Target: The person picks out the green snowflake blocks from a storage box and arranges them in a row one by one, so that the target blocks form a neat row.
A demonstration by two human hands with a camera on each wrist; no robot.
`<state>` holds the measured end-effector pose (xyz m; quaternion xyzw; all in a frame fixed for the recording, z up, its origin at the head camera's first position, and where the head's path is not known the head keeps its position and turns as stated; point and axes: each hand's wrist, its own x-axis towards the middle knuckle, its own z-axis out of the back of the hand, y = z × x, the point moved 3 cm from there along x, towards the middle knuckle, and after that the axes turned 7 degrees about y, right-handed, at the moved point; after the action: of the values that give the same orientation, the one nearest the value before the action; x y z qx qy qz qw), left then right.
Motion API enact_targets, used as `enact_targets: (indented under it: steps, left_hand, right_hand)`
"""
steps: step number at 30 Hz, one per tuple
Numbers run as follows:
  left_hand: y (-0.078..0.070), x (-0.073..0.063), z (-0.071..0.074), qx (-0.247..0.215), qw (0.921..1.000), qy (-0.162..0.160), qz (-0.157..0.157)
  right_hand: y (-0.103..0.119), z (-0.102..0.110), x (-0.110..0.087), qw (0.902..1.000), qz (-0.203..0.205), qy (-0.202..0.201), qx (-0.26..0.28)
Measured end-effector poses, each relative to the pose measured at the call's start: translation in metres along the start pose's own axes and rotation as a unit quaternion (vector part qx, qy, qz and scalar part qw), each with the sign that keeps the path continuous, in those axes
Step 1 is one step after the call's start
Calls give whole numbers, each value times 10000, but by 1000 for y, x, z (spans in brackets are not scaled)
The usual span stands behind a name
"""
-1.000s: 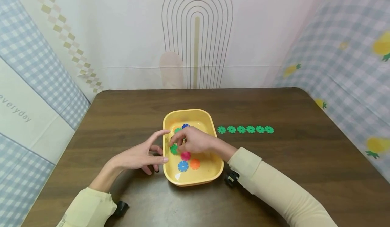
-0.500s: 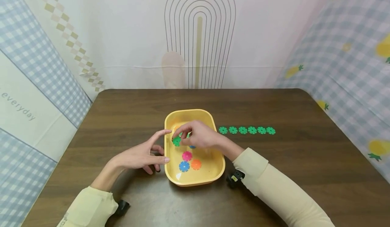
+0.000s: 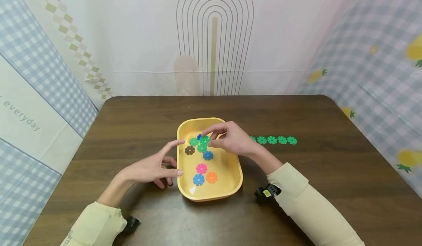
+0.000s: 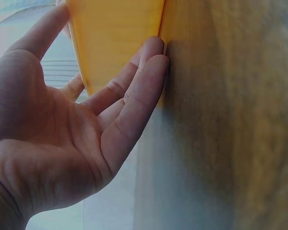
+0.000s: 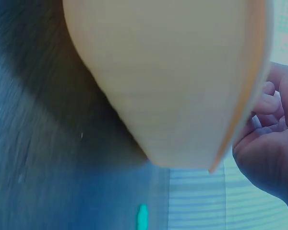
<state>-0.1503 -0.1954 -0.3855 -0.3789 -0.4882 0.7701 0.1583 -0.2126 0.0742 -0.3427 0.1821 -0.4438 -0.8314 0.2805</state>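
A yellow plastic tray (image 3: 227,182) holds several notched plastic snowflake discs. My left hand (image 3: 148,168) holds the tray's left side, with thumb and index tips over the rim and the other fingers against the outer wall, as the left wrist view also shows. Above the tray's far half, my right hand (image 3: 232,139) pinches a green snowflake disc (image 3: 205,140) between thumb and fingertips. Under and beside it lie two other green discs, a brown disc (image 3: 189,150), a blue disc (image 3: 208,155) and a partly hidden dark blue one.
Nearer in the tray lie a pink disc (image 3: 202,168), a light blue disc (image 3: 198,180) and an orange disc (image 3: 211,177). A straight row of green discs (image 3: 271,140) lies on the brown table (image 3: 316,180) right of the tray, its left end hidden behind my right hand.
My right hand has moved up and to the right inside the tray, bringing a green disc with it and uncovering the brown and blue discs. The left hand stays at the rim.
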Motion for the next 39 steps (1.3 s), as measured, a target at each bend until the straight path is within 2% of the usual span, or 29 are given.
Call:
enact_targets:
  steps: [6,12,22,28,34,39]
  left_hand:
    - [-1,0,0,49,10000,27,-62]
    - [-2,-1,0,65,10000,6,-55]
    - [-6,0,0,46,9999,46,-146]
    - [-6,-1,-1,25,9999,27,-146]
    - [-4,-1,-1,35,9999,47,-154]
    - [-3,-1,-1,11,9999,77,-151]
  right_hand:
    - [-10,18,-17,9973,-240,-403,558]
    - [-22,38,-35,9913,-366,-604,1111]
    - [-49,74,-70,9811,-413,-1226,1441]
    - [-68,97,-96,9759,-530,-1608,1378]
    - [-90,123,-123,9653,-510,-1980,1626]
    - [-106,138,-140,9583,-814,-2266,1540]
